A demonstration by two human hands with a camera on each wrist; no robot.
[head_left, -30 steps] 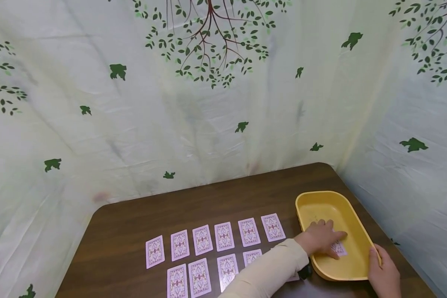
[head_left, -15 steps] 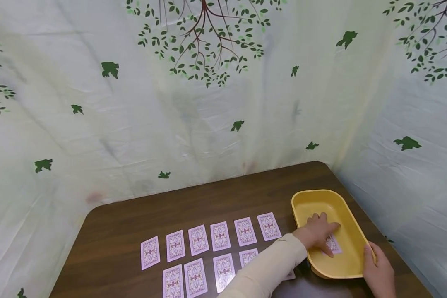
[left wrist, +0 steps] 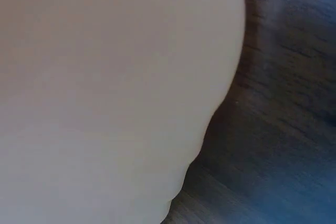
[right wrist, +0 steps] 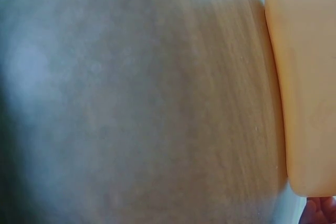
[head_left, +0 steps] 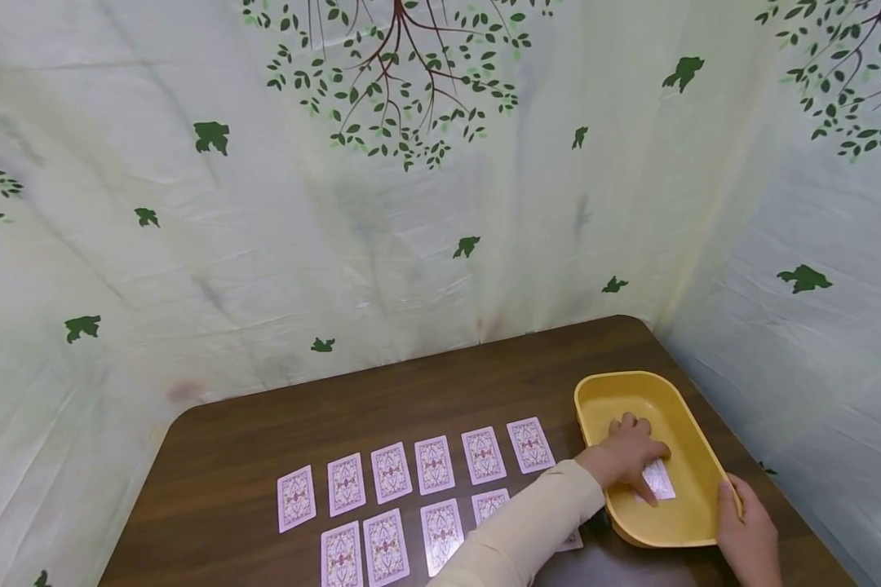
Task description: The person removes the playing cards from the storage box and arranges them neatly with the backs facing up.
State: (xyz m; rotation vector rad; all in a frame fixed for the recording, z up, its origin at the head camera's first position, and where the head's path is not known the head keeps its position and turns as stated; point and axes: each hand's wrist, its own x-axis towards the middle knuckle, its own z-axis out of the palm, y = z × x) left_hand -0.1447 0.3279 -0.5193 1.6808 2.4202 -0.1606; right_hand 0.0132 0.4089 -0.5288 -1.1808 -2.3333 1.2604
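A yellow plastic tray (head_left: pixel 697 534) sits at the table's right side. My left hand (head_left: pixel 624 452) reaches into it from the left, its thumb and bent fingers about a purple-backed playing card (head_left: pixel 661 481). Part of that card is hidden under the hand, and its visible face catches the light. At the tray's near right corner my right hand (head_left: pixel 750 530) grips the rim. The right wrist view shows the tray's outer wall (right wrist: pixel 315 87), with some fingers (right wrist: pixel 317 211) below it. Only a pale sleeve (left wrist: pixel 105 98) over dark wood fills the left wrist view.
Face-down playing cards (head_left: pixel 435 465) lie in two rows on the dark wooden table (head_left: pixel 411 391). My left sleeve (head_left: pixel 521 522) covers some of the near row. A white curtain (head_left: pixel 382 269) with printed leaves hangs behind the table and along its sides.
The fingers of my left hand have bent in more around the card, and the card's back now shines. My right hand keeps its grip on the tray rim. The head view has shifted slightly.
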